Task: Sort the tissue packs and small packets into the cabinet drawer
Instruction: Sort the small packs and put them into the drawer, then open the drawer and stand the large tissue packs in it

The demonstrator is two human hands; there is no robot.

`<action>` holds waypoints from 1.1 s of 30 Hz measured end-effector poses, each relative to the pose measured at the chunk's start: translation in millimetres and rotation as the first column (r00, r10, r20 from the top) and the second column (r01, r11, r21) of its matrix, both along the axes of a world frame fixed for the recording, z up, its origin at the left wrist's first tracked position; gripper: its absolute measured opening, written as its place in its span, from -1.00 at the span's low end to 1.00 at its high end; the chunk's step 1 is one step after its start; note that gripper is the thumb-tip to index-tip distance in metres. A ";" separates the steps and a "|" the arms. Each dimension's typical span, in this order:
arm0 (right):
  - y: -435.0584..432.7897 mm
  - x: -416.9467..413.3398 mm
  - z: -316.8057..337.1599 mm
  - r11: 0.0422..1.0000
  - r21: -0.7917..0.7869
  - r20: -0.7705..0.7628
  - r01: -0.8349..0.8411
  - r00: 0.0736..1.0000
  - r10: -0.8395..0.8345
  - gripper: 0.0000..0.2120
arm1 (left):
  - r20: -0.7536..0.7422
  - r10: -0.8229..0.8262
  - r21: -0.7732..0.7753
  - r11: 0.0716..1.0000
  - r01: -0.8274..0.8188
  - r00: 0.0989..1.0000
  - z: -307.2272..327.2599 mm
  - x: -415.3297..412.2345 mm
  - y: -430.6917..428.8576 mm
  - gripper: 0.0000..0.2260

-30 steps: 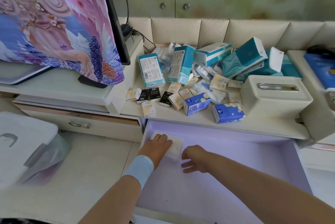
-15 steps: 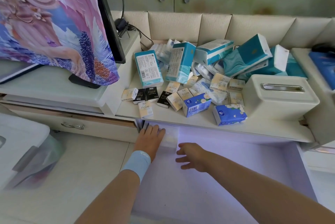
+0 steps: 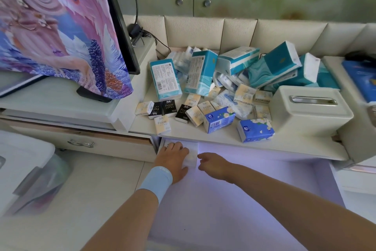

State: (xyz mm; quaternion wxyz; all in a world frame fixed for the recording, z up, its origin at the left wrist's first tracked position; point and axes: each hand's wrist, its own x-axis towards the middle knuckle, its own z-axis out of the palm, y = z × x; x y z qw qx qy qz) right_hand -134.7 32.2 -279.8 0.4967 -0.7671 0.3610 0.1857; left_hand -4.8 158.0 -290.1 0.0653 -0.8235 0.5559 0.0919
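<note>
1. Screen (image 3: 122,33) under a patterned cover (image 3: 50,27), standing at the far left.
2. Drawer (image 3: 244,200) pulled open below the table (image 3: 223,138); its floor is lit purple.
3. Cream tissue box (image 3: 311,112) at the table's right.
4. Teal packs (image 3: 278,65) heaped loosely at the back of the table.
5. Left hand (image 3: 173,161), blue wristband (image 3: 156,181), lies flat on a white pack, fingers together and nearly straight.
6. Right hand (image 3: 213,164) just beside that pack, fingers loosely curled, holding nothing; contact cannot be told.
7. White pack (image 3: 192,152) lies in the drawer's back left corner.
8. Two blue packs (image 3: 218,118) near the table's front edge.
9. Small packets (image 3: 161,126) scattered in front of the heap.
</note>
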 end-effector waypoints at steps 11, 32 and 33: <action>-45.9 52.5 129.6 0.846 -0.434 0.398 0.311 0.908 -0.129 -0.79 | -0.266 0.153 -0.247 0.944 -0.220 0.952 142.9 43.4 -55.0 -0.87; -100.4 175.8 98.8 0.735 -0.262 0.349 0.626 0.771 -0.533 -0.36 | -0.779 0.493 -0.161 0.440 -0.884 0.388 82.9 159.8 -130.1 -0.52; -100.5 175.0 97.1 0.753 -0.287 0.365 0.592 0.794 -0.485 -0.35 | -0.793 0.486 -0.157 0.418 -0.895 0.366 87.4 158.3 -132.3 -0.48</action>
